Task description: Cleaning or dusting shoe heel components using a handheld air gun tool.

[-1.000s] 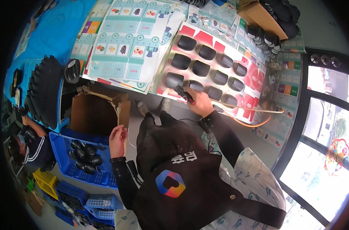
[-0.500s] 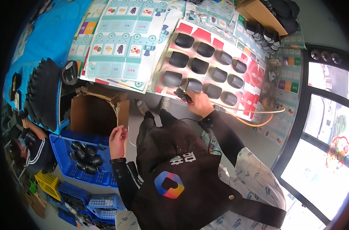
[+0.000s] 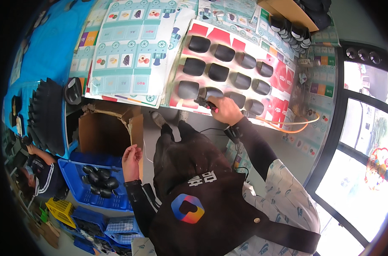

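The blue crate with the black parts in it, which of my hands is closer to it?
Left. The left hand hangs open just right of the blue crate, beside the cardboard box. The right hand is up on the table, far off.

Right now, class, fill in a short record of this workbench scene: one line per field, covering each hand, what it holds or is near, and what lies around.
Right hand: on the table, gripping a small tool with a red tip, held against a dark pad
Left hand: empty, fingers loosely curled, beside a cardboard box
Pads: rows of dark pads on a red sheet
Hose: orange hose by the right wrist
Below left: blue crate with dark pieces
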Demonstrator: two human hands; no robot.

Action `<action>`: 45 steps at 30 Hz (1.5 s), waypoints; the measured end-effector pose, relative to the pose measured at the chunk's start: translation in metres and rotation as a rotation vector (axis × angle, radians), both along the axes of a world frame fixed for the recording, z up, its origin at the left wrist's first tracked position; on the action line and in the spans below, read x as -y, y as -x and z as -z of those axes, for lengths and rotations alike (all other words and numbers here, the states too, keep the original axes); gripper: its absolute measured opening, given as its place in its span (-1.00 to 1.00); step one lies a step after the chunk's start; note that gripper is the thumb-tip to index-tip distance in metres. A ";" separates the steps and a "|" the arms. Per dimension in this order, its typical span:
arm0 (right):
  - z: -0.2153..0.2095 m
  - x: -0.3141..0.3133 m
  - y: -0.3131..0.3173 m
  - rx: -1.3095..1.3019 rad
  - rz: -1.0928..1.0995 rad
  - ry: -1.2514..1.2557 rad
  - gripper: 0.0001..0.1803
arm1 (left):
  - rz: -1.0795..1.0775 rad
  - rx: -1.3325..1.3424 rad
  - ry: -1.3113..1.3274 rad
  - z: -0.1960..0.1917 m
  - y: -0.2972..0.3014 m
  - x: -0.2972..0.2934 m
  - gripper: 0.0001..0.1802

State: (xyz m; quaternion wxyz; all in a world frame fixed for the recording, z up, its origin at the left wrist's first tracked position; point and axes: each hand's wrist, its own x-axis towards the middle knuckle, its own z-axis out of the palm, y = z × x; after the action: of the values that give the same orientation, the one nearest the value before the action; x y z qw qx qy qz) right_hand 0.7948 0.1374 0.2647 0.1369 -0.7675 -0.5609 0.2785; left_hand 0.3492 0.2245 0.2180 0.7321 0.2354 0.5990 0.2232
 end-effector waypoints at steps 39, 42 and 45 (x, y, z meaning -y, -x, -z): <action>0.032 -0.099 -0.100 -0.368 0.201 0.270 -0.46 | 0.022 -0.044 0.081 -0.005 -0.076 -0.043 -0.81; 0.015 -0.102 -0.094 -0.456 0.237 0.308 -0.46 | 0.021 -0.053 0.084 -0.006 -0.076 -0.039 -0.81; 0.027 -0.102 -0.098 -0.382 0.193 0.229 -0.46 | 0.024 -0.065 0.074 -0.012 -0.086 -0.038 -0.81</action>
State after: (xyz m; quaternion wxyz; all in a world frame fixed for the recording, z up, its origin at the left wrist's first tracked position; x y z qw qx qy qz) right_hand 0.8925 0.2392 0.2378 0.1782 -0.7615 -0.4138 0.4660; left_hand 0.4347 0.2626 0.2295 0.7231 0.2224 0.6274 0.1844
